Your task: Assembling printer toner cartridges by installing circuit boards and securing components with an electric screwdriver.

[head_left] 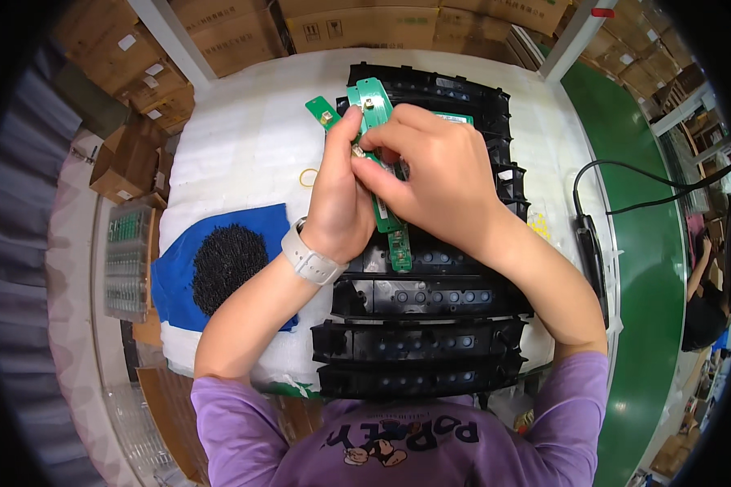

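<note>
Several narrow green circuit boards (374,91) are bunched in my left hand (337,199), whose fingers are wrapped round them, partly out of sight. One board (320,109) sticks out to the left with a small pale connector on it. Another board (400,253) shows below my hands, over the black parts. My right hand (447,162) is closed, thumb and fingers pinched at a small pale connector (359,151) among the boards; its exact hold is partly hidden. Beneath both hands lie long black plastic panels (418,337), set in rows across the table.
On the left, small black pieces (229,268) are heaped on a blue cloth (170,272). A thin yellow ring (302,178) lies near my left hand. To the right are small yellow bits (538,226) and a black corded tool (590,252). Cardboard boxes (365,31) stand behind the table.
</note>
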`<control>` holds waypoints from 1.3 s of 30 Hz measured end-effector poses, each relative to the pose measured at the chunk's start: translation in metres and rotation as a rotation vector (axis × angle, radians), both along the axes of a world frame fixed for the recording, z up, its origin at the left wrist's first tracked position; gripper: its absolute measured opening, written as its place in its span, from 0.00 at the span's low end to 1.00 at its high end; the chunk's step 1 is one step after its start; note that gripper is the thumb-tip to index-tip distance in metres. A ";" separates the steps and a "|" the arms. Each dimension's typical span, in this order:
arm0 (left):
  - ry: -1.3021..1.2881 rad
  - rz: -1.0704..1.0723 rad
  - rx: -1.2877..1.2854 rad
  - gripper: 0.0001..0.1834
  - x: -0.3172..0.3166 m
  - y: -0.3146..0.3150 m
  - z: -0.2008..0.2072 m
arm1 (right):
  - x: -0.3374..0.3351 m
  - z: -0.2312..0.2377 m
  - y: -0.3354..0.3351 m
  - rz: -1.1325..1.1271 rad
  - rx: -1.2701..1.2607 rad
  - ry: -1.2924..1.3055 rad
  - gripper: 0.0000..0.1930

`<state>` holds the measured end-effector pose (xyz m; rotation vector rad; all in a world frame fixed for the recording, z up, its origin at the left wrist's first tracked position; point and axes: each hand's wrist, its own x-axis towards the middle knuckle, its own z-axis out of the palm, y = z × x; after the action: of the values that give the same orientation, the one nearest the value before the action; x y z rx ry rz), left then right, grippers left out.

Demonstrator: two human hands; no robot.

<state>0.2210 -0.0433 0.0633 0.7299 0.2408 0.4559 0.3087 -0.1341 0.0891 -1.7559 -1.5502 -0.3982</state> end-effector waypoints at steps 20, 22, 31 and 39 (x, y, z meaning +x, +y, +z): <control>0.095 0.033 0.065 0.16 0.005 0.029 -0.015 | 0.010 0.018 -0.096 0.111 -0.182 0.376 0.05; 0.037 0.082 0.046 0.15 0.009 0.044 -0.017 | 0.003 0.000 -0.107 0.096 -0.352 0.353 0.04; -0.059 0.174 0.011 0.14 0.005 0.069 0.000 | -0.002 -0.048 -0.101 0.072 -0.469 0.164 0.04; -0.011 0.074 0.053 0.16 0.003 0.057 0.000 | -0.007 -0.046 -0.101 0.033 -0.464 0.038 0.06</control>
<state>0.2241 0.0141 0.0635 0.7718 0.2469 0.5382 0.3018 -0.2353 0.0428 -2.0634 -1.7394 0.0189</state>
